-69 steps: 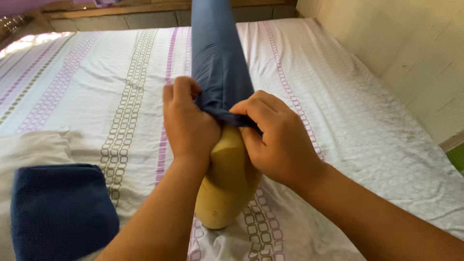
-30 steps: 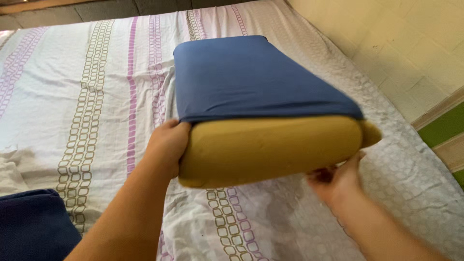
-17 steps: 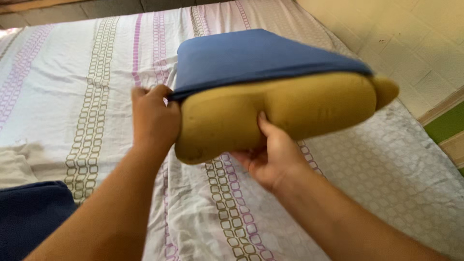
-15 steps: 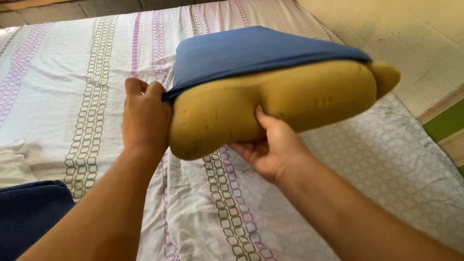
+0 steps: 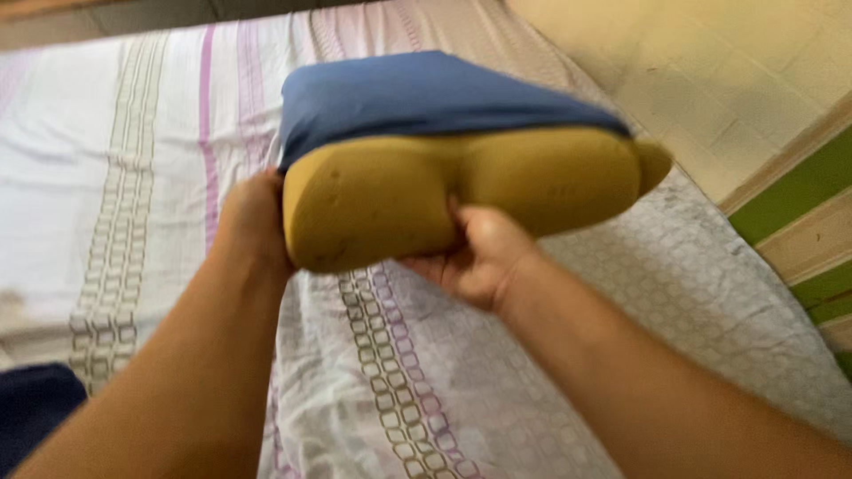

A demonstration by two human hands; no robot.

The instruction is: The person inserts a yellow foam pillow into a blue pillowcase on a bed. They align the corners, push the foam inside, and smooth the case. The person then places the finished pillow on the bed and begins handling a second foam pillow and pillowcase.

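So the pillow point(image 5: 461, 200) is up off the bed point(image 5: 133, 160), held out in front over the striped sheet, with the blue pillowcase point(image 5: 417, 98) pulled over most of it. I'd say that's roughly two thirds of the way on: the far end and the whole top are covered, but the near end is bare yellow foam, sticking out in a thick band all along the open edge.

The left hand point(image 5: 253, 222) is at the left corner, fingers closed around the edge of the cover where it meets the foam, though the frame's blurry enough that I can't swear whether it's pinching just fabric or fabric plus pillow. The right hand point(image 5: 475, 253) is underneath the middle of the bare end, fingers curled up and pressing a dent into the foam, holding the weight.

What's left, going by this: the last stretch of foam has to go inside and the open edge needs closing over it. There's a dark blue thing point(image 5: 35, 408) at the bottom left corner, only a sliver showing.
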